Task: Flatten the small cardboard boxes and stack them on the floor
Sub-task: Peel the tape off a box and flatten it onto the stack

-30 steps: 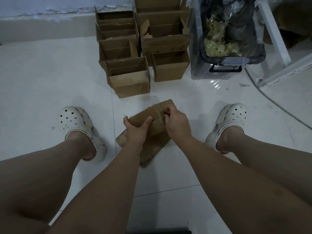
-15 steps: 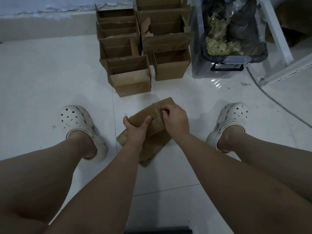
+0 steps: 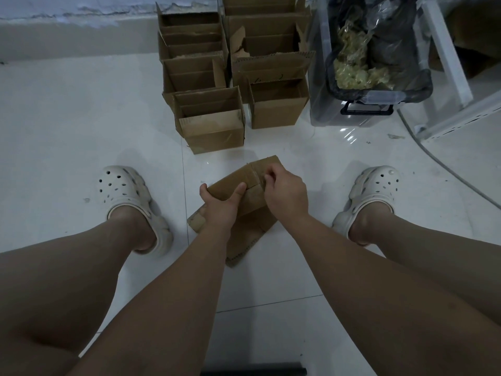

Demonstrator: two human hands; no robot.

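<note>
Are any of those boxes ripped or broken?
Yes. One open box far back in the right-hand row has torn flaps: its left flap ends in a ragged edge, not a straight one. A small scrap also lies on the floor beside the clear bin.

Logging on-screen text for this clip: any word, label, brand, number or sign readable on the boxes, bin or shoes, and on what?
No text can be read.
Open box beside the plastic bin: a few dark pen-like marks on its front flap, too small to read.
Held box, gripped by the left hand and pinched by the right hand: plain cardboard, no print visible.
White clogs: no brand legible.
</note>
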